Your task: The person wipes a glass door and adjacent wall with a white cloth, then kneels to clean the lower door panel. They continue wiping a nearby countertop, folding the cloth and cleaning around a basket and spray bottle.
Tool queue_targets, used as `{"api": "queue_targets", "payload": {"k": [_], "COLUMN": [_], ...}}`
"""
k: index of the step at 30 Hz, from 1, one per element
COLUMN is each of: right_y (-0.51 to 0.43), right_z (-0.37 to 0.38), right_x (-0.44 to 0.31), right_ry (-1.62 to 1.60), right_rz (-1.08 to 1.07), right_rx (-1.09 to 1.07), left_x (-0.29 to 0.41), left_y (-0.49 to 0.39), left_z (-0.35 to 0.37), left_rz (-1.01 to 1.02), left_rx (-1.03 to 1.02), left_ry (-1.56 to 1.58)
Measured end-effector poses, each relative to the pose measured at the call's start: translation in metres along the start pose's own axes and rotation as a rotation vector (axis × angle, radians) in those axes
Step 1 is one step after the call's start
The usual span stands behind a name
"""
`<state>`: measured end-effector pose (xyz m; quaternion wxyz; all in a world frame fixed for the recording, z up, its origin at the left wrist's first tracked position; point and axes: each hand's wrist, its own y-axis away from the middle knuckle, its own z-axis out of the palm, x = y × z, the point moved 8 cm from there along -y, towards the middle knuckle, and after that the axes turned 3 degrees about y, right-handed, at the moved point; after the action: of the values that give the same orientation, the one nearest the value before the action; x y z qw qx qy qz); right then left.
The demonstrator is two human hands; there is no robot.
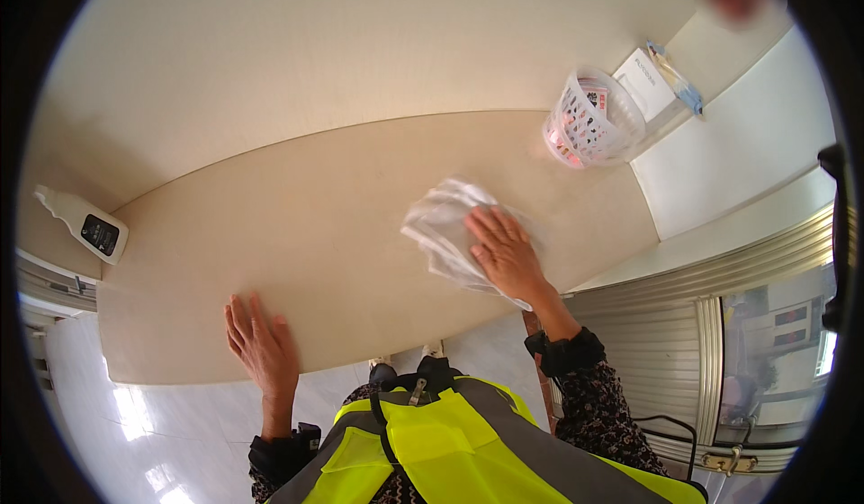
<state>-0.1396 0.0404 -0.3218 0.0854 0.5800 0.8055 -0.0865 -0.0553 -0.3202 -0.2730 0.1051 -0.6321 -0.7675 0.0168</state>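
Observation:
My right hand [503, 251] lies over a crumpled white cloth [439, 224], pressing it against a beige tabletop [324, 234]. Palm down, the hand covers the cloth's right part, and both look slightly blurred. My left hand [260, 349] rests near the front left edge of the same surface, fingers a little apart and nothing under them but the tabletop. Some distance beyond the cloth, a white perforated plastic basket [577, 126] stands in the back right corner with small printed packets inside.
A white bottle [88, 227] with a black label stands at the left end. Behind the basket are a white box [644, 85] and a blue-and-beige packet [675, 79]. A metal-framed glass door [769, 362] is at right. Glossy floor tiles [169, 430] show below.

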Motion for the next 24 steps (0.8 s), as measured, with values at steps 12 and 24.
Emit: {"api": "queue_targets", "payload": {"k": [12, 24], "right_y": [0.010, 0.018], "right_z": [0.010, 0.007], "right_x": [0.024, -0.103], "right_ry": [0.078, -0.341], "right_rz": [0.349, 0.022], "right_rx": [0.049, 0.141], "left_x": [0.003, 0.140], "left_y": [-0.003, 0.006], "left_z": [-0.007, -0.027], "left_rz": [0.099, 0.650], "left_rx": [-0.107, -0.211], "left_ry": [0.211, 0.808]}}
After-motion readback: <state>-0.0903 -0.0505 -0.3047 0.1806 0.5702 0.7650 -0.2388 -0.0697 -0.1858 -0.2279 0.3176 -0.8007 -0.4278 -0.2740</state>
